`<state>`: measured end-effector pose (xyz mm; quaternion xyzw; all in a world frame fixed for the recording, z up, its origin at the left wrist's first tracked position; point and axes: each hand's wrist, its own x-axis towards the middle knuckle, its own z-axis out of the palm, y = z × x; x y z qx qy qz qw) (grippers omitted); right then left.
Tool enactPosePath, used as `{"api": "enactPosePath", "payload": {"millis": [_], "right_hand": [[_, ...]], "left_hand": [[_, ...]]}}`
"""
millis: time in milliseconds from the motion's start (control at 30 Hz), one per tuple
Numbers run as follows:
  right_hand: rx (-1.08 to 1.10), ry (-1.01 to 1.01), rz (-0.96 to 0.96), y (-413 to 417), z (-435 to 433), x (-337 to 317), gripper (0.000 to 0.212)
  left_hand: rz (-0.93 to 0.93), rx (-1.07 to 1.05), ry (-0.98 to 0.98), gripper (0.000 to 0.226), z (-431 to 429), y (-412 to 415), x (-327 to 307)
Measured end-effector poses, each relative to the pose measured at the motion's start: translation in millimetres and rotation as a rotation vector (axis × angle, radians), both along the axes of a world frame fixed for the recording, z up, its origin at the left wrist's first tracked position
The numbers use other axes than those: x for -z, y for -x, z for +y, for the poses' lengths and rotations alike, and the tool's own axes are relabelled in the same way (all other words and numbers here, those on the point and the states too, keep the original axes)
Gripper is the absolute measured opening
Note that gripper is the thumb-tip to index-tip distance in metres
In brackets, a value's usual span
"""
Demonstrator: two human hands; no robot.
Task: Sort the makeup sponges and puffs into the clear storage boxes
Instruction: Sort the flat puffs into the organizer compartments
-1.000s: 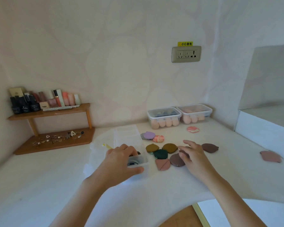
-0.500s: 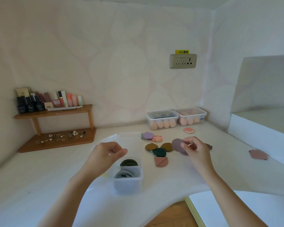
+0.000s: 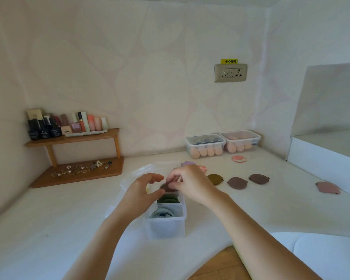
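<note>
White tabletop [image 3: 69, 229] carries our clear storage box [image 3: 166, 227], holding a green puff [image 3: 168, 199] and blue-grey puffs [image 3: 162, 214]. Over it, our right hand [image 3: 192, 184] pinches a brown puff [image 3: 165, 186]; our left hand [image 3: 143, 188] curls beside it, and we cannot tell whether it grips.

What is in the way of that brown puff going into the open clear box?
Nothing I can see. The right hand holds the brown puff right at the open top of the clear box, just behind the green puffs.
</note>
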<state>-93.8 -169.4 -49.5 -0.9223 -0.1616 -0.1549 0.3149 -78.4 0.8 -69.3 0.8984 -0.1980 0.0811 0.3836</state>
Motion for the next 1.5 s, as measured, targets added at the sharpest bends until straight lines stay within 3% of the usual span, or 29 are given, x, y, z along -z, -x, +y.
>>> {"api": "enactPosePath", "payload": {"millis": [100, 300, 400, 467, 533, 600, 767, 933, 1233, 1500], "right_hand": [[-0.044, 0.06, 0.077, -2, 4, 7, 0.018], [-0.089, -0.157, 0.127, 7, -25, 14, 0.013], [0.149, -0.261, -0.034, 7, -54, 26, 0.014], [0.431, -0.091, -0.066, -1, -83, 35, 0.024], [0.615, 0.132, 0.123, -7, -111, 47, 0.04], [0.659, 0.234, 0.264, -10, -130, 59, 0.051], [0.627, 0.09, 0.297, -9, -141, 72, 0.052], [0.619, -0.043, 0.089, -1, -139, 66, 0.045], [0.412, -0.223, -0.021, 17, -116, 53, 0.042], [0.056, -0.384, -0.046, 31, -64, 8, 0.039]], "left_hand": [[-0.03, 0.02, -0.013, 0.018, -1, 1, 0], [-0.066, 0.049, -0.092, 0.016, -7, 3, 2], [-0.076, 0.075, -0.117, 0.016, -12, 6, 2], [-0.074, 0.078, -0.129, 0.019, -16, 8, 2], [-0.04, 0.068, -0.131, 0.026, -21, 9, 2], [0.023, 0.046, -0.142, 0.031, -25, 10, 1], [0.039, 0.095, -0.153, 0.028, -26, 17, 0], [0.142, 0.194, -0.123, 0.013, -18, 18, -6], [0.188, 0.254, -0.113, 0.003, -12, 17, -11], [0.19, 0.233, -0.095, 0.007, -14, 14, -8]]}}
